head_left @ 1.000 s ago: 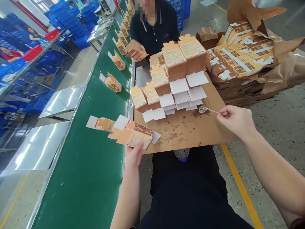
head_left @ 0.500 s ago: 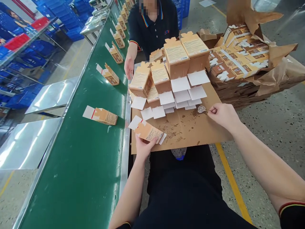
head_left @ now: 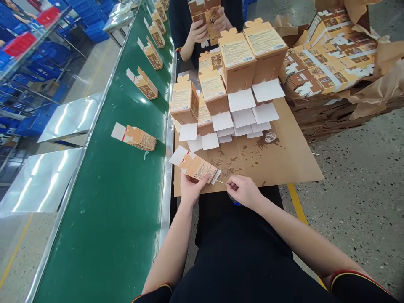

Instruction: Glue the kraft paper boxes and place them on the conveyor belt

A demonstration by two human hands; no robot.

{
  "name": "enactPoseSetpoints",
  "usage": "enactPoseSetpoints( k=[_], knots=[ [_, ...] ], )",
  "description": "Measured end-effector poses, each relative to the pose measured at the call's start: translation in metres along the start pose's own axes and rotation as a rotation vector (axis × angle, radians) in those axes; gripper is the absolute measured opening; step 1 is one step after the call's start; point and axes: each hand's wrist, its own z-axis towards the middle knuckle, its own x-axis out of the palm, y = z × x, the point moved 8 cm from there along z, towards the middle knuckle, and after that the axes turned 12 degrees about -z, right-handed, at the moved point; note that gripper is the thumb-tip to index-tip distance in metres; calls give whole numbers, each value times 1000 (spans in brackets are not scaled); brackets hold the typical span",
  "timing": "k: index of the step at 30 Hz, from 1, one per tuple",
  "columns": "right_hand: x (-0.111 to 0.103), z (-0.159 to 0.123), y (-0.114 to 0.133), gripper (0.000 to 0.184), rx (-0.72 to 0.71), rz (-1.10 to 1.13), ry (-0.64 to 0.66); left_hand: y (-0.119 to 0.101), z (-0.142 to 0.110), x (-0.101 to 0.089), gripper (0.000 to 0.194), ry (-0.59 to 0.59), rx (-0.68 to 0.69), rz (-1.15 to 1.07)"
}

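Observation:
My left hand (head_left: 192, 190) grips a small tan carton (head_left: 195, 166) lying on its side at the near edge of a brown cardboard sheet (head_left: 284, 160). My right hand (head_left: 243, 190) is pinched on a thin stick (head_left: 221, 182) whose tip touches the carton's white end flap. A small clear glue cup (head_left: 270, 136) sits on the sheet to the right. Behind it stand several upright tan cartons (head_left: 235, 63) with white flaps hanging open.
A green conveyor belt (head_left: 126, 189) runs along the left and carries several folded cartons (head_left: 139, 138). Another person (head_left: 205, 25) opposite me holds a carton. Flat carton blanks (head_left: 331, 63) lie stacked in brown paper at the right. Blue crates fill the far left.
My right hand has come from the glue cup back to the carton's flap with the stick. My left hand drew the carton off the belt onto the sheet. The other person picked up a carton.

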Motion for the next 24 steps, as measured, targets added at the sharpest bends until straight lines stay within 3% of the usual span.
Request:
enactPoseSetpoints(
  k=[3, 7, 15, 19, 24],
  knots=[
    [1, 8, -4, 21, -18, -44, -15, -2, 1, 0, 80, 1, 8, -2],
    [-22, 7, -15, 19, 48, -11, -94, 2, -2, 1, 79, 9, 29, 23],
    [-70, -42, -33, 24, 253, 104, -218, 6, -25, 14, 81, -46, 208, 220],
    [-76, -63, -36, 30, 305, 128, -220, 5, -26, 19, 77, -44, 188, 240],
    [-70, -62, -34, 36, 322, 168, -207, 6, -22, 16, 81, -42, 195, 245]
  ],
)
